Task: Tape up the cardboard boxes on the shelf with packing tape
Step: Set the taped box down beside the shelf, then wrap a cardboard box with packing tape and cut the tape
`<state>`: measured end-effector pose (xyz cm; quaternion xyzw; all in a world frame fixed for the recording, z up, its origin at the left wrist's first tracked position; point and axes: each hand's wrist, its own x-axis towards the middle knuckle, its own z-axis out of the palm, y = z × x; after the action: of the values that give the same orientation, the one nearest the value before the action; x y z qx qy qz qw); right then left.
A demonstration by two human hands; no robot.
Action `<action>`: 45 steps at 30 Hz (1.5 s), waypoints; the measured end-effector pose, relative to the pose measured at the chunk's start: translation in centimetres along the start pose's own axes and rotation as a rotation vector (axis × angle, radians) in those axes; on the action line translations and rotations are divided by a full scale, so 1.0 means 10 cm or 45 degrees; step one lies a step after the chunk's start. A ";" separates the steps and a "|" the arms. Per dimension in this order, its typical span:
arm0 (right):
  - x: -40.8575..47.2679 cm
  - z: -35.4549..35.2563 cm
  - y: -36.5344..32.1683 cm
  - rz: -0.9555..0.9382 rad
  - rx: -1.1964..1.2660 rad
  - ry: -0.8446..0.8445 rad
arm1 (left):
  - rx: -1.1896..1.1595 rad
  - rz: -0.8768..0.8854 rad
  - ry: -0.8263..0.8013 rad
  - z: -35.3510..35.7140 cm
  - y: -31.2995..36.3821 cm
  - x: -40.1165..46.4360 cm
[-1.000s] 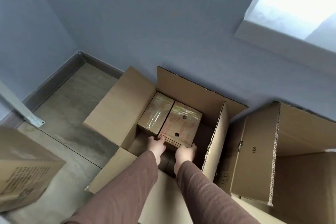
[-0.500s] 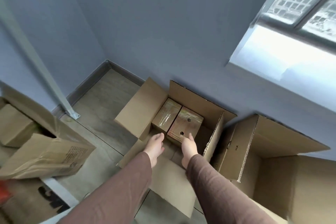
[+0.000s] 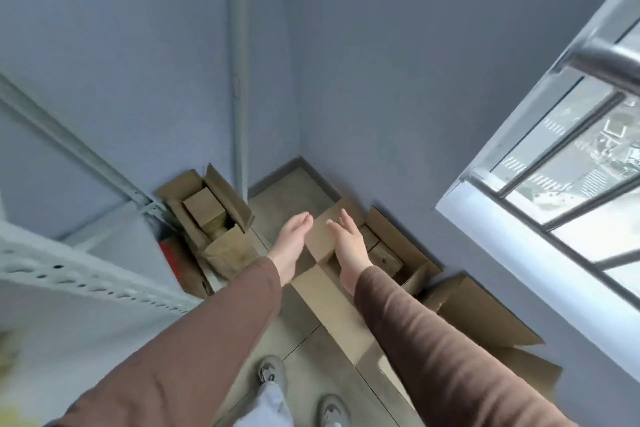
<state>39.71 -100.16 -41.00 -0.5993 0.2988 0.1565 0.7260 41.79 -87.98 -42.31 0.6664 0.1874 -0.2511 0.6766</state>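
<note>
Both hands lifted out, fingers straight — left hand [image 3: 292, 237], right hand [image 3: 349, 243] — small boxes [image 3: 382, 255] inside open carton [image 3: 398, 236].

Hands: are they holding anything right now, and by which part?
A small cardboard box is carried between the left hand and the right hand, flat palms pressing its two opposite sides, fingers straight.

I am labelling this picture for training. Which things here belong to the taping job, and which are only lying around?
Part of the job:
- left hand and right hand, both open and empty
- open box on the floor with small boxes inside
- open box by the shelf
- metal shelf

Only lying around:
- red thing under the shelf
- window
- shoes
</note>
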 end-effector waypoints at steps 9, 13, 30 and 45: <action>-1.92 0.79 -0.64 -0.276 -0.128 -0.325 | -0.282 0.345 0.180 -0.79 0.79 -2.08; -2.67 1.42 -0.67 -0.395 -0.167 -0.468 | -0.377 0.442 0.309 -1.41 0.87 -2.99; -5.45 4.24 0.16 -0.669 -0.217 -1.052 | -0.400 0.857 0.806 -4.59 0.28 -6.22; -4.73 5.62 -0.50 -0.770 -0.261 -1.003 | -0.546 0.871 0.691 -5.78 0.97 -5.78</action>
<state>20.01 -40.95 -1.91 -0.6224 -0.2016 0.1821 0.7340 5.74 -25.31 -2.87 0.5769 0.1747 0.2129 0.7690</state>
